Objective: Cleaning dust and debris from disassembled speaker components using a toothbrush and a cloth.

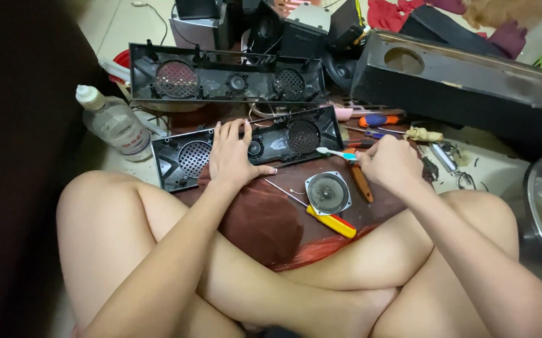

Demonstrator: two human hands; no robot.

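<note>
We sit cross-legged on a tiled floor (117, 28) crowded with speaker parts. Our left hand (233, 156) lies flat, fingers spread, on a black speaker grille panel (249, 150) propped over a dark red cloth (264, 222). Our right hand (386, 164) is closed around a blue-and-white toothbrush (336, 153), its head beside the panel's right end. A loose speaker cone (328, 193) and a yellow screwdriver (330, 220) lie just beside. We judge that a hard stroke could skid the propped panel or knock the cone.
</note>
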